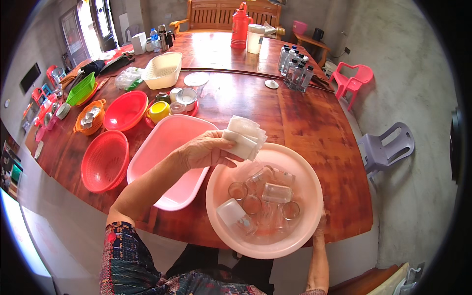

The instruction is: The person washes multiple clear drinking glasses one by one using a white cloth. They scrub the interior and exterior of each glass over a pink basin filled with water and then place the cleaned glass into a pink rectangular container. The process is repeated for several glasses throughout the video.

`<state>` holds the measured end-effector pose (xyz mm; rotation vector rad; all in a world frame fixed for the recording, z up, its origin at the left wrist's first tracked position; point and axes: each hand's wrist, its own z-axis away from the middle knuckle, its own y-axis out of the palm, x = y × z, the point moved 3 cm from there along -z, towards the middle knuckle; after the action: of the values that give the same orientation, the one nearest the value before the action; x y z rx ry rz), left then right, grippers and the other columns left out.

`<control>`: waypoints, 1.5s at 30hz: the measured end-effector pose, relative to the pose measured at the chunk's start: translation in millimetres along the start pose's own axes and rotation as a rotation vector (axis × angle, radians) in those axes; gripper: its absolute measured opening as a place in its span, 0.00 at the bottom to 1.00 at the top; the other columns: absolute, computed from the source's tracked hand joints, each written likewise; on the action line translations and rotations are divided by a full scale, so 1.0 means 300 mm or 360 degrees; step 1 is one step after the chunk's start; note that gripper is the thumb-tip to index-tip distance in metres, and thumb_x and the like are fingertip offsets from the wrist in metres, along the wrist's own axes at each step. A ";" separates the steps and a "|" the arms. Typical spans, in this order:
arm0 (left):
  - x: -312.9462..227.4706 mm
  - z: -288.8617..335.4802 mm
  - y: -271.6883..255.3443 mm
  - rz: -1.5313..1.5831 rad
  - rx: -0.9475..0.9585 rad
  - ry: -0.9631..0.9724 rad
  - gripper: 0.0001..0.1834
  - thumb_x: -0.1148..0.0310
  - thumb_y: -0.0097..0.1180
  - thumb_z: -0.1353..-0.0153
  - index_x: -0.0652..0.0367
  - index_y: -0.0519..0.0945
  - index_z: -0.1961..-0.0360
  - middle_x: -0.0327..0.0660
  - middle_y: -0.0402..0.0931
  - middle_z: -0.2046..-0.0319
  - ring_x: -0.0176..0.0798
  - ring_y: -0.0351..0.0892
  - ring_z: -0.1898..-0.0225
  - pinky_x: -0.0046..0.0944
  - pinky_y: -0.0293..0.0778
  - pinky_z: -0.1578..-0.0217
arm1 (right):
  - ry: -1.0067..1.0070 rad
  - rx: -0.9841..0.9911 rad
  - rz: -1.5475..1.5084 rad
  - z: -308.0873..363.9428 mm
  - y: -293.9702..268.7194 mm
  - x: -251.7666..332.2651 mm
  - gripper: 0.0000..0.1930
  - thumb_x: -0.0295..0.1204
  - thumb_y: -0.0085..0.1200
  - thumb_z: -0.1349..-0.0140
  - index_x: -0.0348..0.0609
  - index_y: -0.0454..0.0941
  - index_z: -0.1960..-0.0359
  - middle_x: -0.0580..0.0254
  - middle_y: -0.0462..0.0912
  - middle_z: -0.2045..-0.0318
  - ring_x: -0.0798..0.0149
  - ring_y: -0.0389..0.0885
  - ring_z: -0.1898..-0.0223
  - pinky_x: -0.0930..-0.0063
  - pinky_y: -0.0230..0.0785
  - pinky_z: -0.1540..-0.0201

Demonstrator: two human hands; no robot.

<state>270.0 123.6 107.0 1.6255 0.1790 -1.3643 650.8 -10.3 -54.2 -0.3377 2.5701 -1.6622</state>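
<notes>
My left hand (204, 149) is closed on a folded white cloth (243, 137), possibly gauze, pinched between thumb and fingers. It holds the cloth above the far left rim of a round pale-pink basin (216, 206) at the table's front edge. Several clear drinking glasses (277, 193) lie in the basin, some on their sides, along with a whitish translucent cup (230, 211). My right hand (321, 222) is at the basin's right side, mostly behind the rim, so its fingers are hidden. Beneath my left forearm sits a rectangular pink tub (162, 147).
Left of the tub are a red colander (104, 162), a red bowl (126, 110) and an orange basket (90, 118). A yellow cup (158, 112) stands with other cups behind it. Farther back are a cream basket (163, 70), a red thermos (240, 27) and several bottles (297, 69).
</notes>
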 end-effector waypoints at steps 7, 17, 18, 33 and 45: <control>0.159 0.098 0.103 0.0341 0.0085 -0.0048 0.19 0.67 0.49 0.36 0.65 0.68 0.47 0.51 0.76 0.55 0.48 0.81 0.61 0.43 0.80 0.62 | 0.0062 -0.0229 -0.0325 -0.032 -0.126 -0.005 0.22 0.22 0.57 0.50 0.39 0.72 0.49 0.44 0.63 0.40 0.47 0.64 0.41 0.58 0.60 0.42; 0.186 0.056 0.316 -0.1411 -0.0025 0.0287 0.09 0.71 0.58 0.45 0.64 0.79 0.64 0.39 0.76 0.74 0.31 0.74 0.74 0.31 0.72 0.71 | -0.0320 -0.0312 -0.1168 -0.332 -0.622 0.478 0.18 0.25 0.57 0.48 0.41 0.72 0.54 0.53 0.72 0.49 0.57 0.74 0.52 0.69 0.70 0.62; 0.149 0.065 0.392 -0.1480 -0.0106 0.0229 0.10 0.72 0.60 0.48 0.65 0.79 0.65 0.42 0.77 0.73 0.33 0.75 0.73 0.32 0.73 0.70 | -0.0421 -0.0248 -0.1121 -0.355 -0.603 0.508 0.17 0.24 0.58 0.50 0.40 0.73 0.56 0.52 0.75 0.53 0.55 0.75 0.53 0.67 0.71 0.62; 0.370 0.153 0.243 -0.2990 0.0546 0.0259 0.35 0.59 0.71 0.65 0.47 0.74 0.50 0.41 0.69 0.52 0.46 0.63 0.46 0.47 0.65 0.52 | -0.0593 0.1028 -0.0336 -0.088 -0.188 0.476 0.09 0.35 0.53 0.46 0.42 0.78 0.74 0.55 0.80 0.74 0.54 0.82 0.70 0.61 0.76 0.69; 0.373 0.110 0.234 -0.2997 0.0516 0.0251 0.36 0.60 0.70 0.63 0.53 0.69 0.49 0.41 0.66 0.51 0.50 0.67 0.51 0.47 0.72 0.59 | -0.0304 0.1061 0.0102 -0.142 -0.055 0.502 0.13 0.37 0.57 0.49 0.39 0.82 0.70 0.51 0.82 0.73 0.53 0.84 0.68 0.60 0.76 0.69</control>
<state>333.2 13.4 58.2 1.6442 2.0441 -2.5906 499.1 -11.3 -11.6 -0.3347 1.7383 -2.1952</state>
